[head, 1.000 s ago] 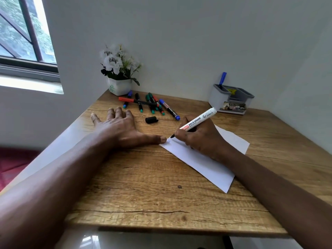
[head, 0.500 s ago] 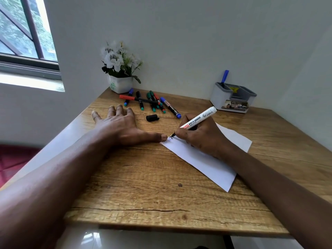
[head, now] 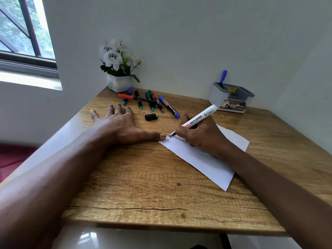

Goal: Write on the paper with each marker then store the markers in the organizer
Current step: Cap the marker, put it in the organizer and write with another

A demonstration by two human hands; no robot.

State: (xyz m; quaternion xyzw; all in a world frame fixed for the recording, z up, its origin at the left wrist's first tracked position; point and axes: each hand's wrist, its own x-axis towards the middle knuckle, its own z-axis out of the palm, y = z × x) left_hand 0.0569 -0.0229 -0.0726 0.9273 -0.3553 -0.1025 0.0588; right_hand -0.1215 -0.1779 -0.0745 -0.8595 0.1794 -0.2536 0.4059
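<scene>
My right hand (head: 201, 135) has its fingers curled round the white marker (head: 199, 119), tip down on the far-left corner of the paper (head: 203, 159), where black letters sit beside fainter ones. My left hand (head: 116, 124) lies flat with fingers spread, and only its thumb touches that corner. With so little pinning it, the sheet could swivel under a firm stroke, and my right palm resting on it could smear wet ink. The loose cap (head: 151, 117) lies near the other markers (head: 152, 102) and might roll. The organizer (head: 231, 97) stands far right.
</scene>
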